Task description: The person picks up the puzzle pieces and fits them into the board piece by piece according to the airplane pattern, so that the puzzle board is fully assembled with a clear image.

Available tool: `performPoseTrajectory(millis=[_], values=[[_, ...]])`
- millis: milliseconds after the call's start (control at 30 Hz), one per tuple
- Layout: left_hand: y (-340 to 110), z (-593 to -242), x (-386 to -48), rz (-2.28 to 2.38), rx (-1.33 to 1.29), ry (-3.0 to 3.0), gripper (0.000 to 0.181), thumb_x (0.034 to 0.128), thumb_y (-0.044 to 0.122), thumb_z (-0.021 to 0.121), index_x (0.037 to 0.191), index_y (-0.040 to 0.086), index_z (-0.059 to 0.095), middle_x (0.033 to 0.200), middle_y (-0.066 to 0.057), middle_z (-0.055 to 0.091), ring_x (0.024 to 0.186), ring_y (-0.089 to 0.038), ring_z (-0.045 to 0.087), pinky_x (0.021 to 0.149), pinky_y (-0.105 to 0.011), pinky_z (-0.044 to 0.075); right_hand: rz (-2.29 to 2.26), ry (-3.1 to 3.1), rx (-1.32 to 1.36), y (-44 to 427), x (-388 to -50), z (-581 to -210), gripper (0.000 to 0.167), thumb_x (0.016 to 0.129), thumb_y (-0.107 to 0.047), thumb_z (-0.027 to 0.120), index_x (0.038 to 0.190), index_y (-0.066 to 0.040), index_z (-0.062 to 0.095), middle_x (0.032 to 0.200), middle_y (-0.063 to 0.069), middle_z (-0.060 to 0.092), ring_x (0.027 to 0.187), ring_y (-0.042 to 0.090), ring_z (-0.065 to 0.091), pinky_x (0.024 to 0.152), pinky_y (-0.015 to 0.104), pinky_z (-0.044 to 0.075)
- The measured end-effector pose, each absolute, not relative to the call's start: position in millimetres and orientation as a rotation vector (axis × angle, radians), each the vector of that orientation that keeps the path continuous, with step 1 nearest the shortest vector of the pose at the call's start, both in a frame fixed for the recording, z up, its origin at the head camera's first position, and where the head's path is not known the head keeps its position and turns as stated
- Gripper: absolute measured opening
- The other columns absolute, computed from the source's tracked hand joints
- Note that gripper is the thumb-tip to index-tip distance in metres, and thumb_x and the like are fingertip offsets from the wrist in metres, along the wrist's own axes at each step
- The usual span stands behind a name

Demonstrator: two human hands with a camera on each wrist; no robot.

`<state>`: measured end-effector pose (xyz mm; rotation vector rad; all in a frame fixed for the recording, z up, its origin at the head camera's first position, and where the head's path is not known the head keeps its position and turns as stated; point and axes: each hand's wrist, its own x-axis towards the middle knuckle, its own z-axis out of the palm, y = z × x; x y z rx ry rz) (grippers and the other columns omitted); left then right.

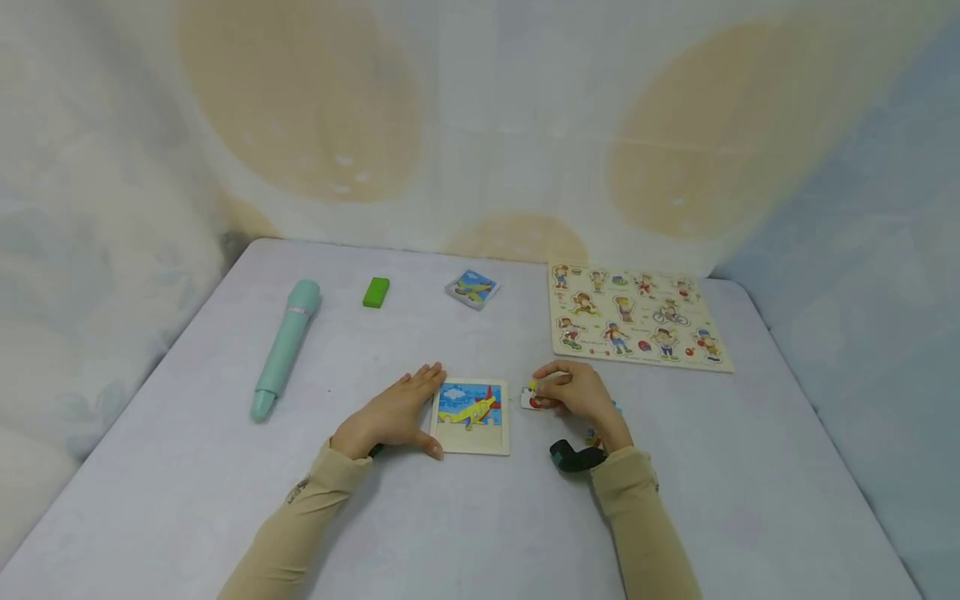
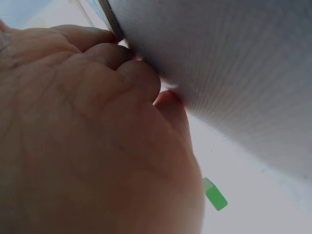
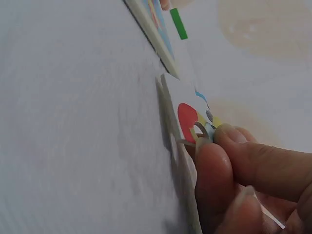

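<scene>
Left hand lies spread at the square pale-wood airplane-puzzle frame between both hands, while the right hand pinches a flat, white-and-red, likely wooden jigsaw piece that looks light and stiff, best held by its edges.

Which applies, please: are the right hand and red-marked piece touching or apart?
Touching: the right wrist view shows the right hand pinching the red-marked piece.

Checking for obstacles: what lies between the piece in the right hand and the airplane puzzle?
Nothing; the head view shows bare table between the piece and the puzzle.
</scene>
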<state>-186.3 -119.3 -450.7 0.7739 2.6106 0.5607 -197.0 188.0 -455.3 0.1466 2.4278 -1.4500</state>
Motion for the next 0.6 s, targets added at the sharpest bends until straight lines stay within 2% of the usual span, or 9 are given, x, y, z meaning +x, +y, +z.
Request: performPoseTrajectory(millis=[133,300,600], values=[[-119.9,-450.6,-186.0,0.569,0.776,2.61,0.122,0.0619,0.046,0.088,0.152,-0.002,0.022,0.162,-0.017,0.017,0.151,-0.033,0.012,0.123,-0.05,0.015,-1.475,2.402,0.113,184.6,-196.6,-452.7,0.022,0.091,-0.01,0.066,0.112,-0.004,0.063,0.076,0.001,0.072,0.063,0.009,0.066,0.052,0.024,0.051],[-120.4,-449.8,-185.3,0.566,0.771,2.605,0.121,0.0622,0.046,0.088,0.152,-0.002,0.022,0.162,-0.017,0.017,0.151,-0.033,0.012,0.123,-0.051,0.015,-1.504,2.353,0.033,175.7,-196.6,-450.8,0.025,0.09,-0.009,0.067,0.11,-0.001,0.056,0.074,0.0,0.069,0.061,0.009,0.06,0.054,0.022,0.049],[-119.9,-450.1,-186.0,0.563,0.776,2.602,0.122,0.063,0.046,0.087,0.153,-0.002,0.021,0.162,-0.017,0.016,0.151,-0.032,0.011,0.124,-0.05,0.014,-1.622,2.236,-0.081,142.3,-190.3,-455.7,0.023,0.093,-0.009,0.062,0.111,0.002,0.053,0.072,0.001,0.063,0.057,0.01,0.054,0.055,0.02,0.05]])
